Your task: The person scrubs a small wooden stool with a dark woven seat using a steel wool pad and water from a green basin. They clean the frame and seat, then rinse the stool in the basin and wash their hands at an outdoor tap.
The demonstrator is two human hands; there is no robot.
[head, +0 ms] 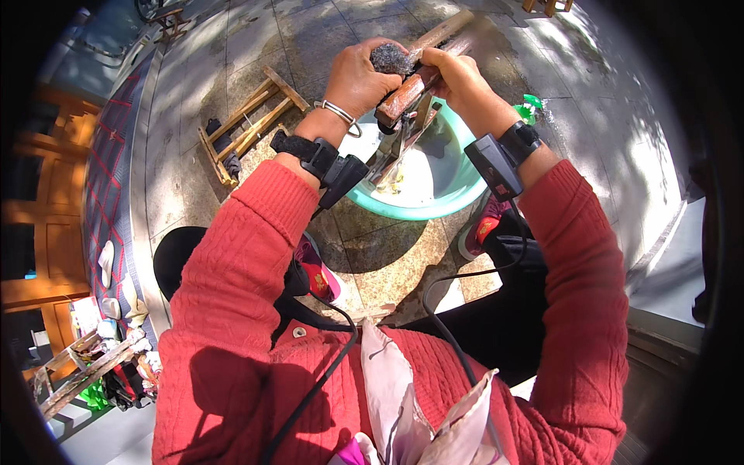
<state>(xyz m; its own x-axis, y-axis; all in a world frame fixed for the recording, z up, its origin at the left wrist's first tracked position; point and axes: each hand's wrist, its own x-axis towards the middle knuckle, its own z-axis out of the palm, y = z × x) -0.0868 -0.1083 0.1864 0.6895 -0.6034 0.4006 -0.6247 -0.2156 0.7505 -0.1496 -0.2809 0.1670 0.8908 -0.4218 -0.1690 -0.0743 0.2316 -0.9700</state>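
Above the far rim of a mint-green basin (401,210), my left hand (359,78) grips a grey metal scouring pad (390,58), close against a wet wooden frame (402,96) with reddish-brown bars. My right hand (459,78) has its fingers around a bar of that frame, just right of the pad. The frame slants from above the basin towards the upper right; its lower parts reach down into the basin, and how they join is partly hidden. Whitish water or suds lie in the basin. Each wrist bears a black strapped device with a cable.
A small wooden frame (256,125) with dark cloth lies on the paving, left of the basin. Green plastic (528,109) lies right of it. My shoes flank the basin's near side. Cables cross my lap. Shoes and a weathered wooden rack (87,372) stand at the left by an orange door (64,238).
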